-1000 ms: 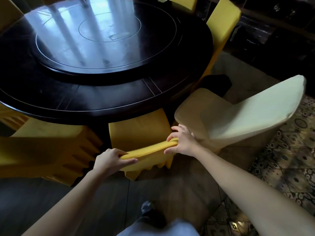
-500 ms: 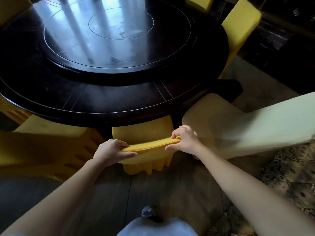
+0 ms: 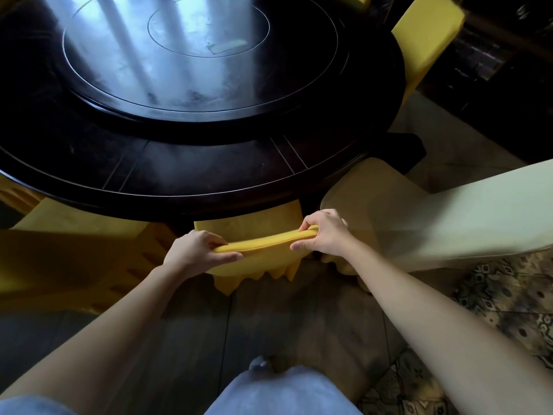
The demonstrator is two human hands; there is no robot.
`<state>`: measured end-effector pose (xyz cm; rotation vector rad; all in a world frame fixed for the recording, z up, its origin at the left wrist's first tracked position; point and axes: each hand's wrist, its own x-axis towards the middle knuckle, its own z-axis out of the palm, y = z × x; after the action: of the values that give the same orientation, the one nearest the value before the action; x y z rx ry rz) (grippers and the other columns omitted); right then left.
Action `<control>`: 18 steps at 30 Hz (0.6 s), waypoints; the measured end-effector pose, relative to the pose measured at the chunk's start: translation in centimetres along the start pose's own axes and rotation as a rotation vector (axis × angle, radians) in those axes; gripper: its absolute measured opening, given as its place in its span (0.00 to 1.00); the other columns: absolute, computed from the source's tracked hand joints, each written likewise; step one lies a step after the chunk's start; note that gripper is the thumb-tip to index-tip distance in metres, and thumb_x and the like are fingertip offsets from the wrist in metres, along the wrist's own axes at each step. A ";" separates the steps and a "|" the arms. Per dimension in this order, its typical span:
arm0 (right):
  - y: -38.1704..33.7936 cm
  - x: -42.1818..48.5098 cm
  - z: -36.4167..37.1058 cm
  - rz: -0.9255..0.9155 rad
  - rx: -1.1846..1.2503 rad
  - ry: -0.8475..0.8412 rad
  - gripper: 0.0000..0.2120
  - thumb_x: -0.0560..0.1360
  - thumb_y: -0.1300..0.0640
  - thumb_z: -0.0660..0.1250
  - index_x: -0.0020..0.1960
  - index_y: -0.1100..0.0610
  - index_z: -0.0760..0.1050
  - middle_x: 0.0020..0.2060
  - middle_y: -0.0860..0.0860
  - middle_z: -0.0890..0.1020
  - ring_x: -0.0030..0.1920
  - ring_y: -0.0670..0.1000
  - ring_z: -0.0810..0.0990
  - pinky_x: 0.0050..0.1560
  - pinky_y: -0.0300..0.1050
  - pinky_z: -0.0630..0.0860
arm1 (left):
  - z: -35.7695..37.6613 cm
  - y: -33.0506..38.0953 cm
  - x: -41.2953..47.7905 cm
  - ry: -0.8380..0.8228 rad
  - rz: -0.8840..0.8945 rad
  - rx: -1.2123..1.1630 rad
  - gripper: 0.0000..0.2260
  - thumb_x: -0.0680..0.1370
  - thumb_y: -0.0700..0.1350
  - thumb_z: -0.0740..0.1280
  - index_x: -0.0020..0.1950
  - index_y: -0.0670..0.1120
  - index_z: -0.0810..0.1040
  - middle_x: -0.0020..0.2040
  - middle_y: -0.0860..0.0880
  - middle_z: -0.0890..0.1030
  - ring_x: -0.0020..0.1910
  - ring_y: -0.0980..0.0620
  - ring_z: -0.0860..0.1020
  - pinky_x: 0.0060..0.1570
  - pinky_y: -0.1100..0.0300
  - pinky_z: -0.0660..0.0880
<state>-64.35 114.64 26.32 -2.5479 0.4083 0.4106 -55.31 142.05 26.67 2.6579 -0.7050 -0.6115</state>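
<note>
One yellow-covered chair [image 3: 257, 266] stands with its seat tucked under the near edge of the round dark tabletop [image 3: 179, 178]; its top rail runs left to right, rising slightly rightward. Two hands hold that rail, the left hand [image 3: 194, 253] and right hand [image 3: 324, 235] at opposite ends, each grip curled round it. One cream chair [image 3: 449, 223] stands just beside on the right and another yellow chair [image 3: 59, 256] on the left, with bare floor [image 3: 269, 324] behind.

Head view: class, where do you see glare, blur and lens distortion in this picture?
In the head view, streaky glare washes out the turntable on the dark table; the cream chair at right is smeared by blur, while the left hand and right hand gripping the yellow chair look sharp; the wide lens bows the table's rim.
</note>
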 end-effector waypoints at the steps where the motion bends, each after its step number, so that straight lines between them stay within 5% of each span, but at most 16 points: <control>1: -0.1 -0.1 0.0 0.009 0.008 0.011 0.21 0.64 0.34 0.72 0.49 0.47 0.77 0.58 0.50 0.74 0.66 0.52 0.64 0.63 0.55 0.65 | 0.0 -0.1 0.0 0.006 0.008 -0.001 0.34 0.62 0.74 0.62 0.53 0.50 0.83 0.39 0.55 0.81 0.34 0.58 0.78 0.34 0.61 0.79; 10: 0.5 -2.2 2.3 0.025 0.139 0.155 0.22 0.70 0.36 0.67 0.58 0.47 0.77 0.60 0.49 0.72 0.66 0.52 0.62 0.63 0.51 0.68 | 0.2 0.5 -0.8 0.052 0.002 0.008 0.42 0.58 0.80 0.51 0.50 0.51 0.83 0.34 0.57 0.79 0.31 0.57 0.78 0.28 0.63 0.74; 15: 1.6 -3.7 1.8 -0.049 0.193 0.143 0.21 0.77 0.40 0.60 0.67 0.48 0.72 0.70 0.49 0.69 0.74 0.53 0.57 0.71 0.61 0.59 | 0.8 1.4 -1.0 0.021 -0.064 0.144 0.30 0.70 0.71 0.54 0.58 0.52 0.79 0.38 0.54 0.81 0.33 0.58 0.77 0.27 0.66 0.67; 17: 2.4 -4.5 1.2 -0.063 0.185 0.125 0.23 0.77 0.40 0.58 0.69 0.47 0.69 0.73 0.49 0.65 0.75 0.52 0.55 0.73 0.64 0.54 | 1.1 2.4 -0.9 -0.015 -0.088 0.111 0.31 0.72 0.70 0.52 0.62 0.52 0.77 0.46 0.51 0.82 0.40 0.56 0.79 0.34 0.64 0.73; 18: 3.0 -5.0 0.8 -0.071 0.177 0.127 0.24 0.78 0.40 0.57 0.71 0.47 0.67 0.74 0.49 0.64 0.76 0.51 0.54 0.73 0.64 0.53 | 1.4 3.3 -0.6 -0.044 -0.089 0.076 0.33 0.71 0.70 0.50 0.66 0.52 0.74 0.54 0.49 0.82 0.49 0.52 0.80 0.47 0.58 0.77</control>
<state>-70.18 113.67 26.16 -2.4146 0.3815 0.1779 -57.75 139.41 27.02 2.7665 -0.6363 -0.6815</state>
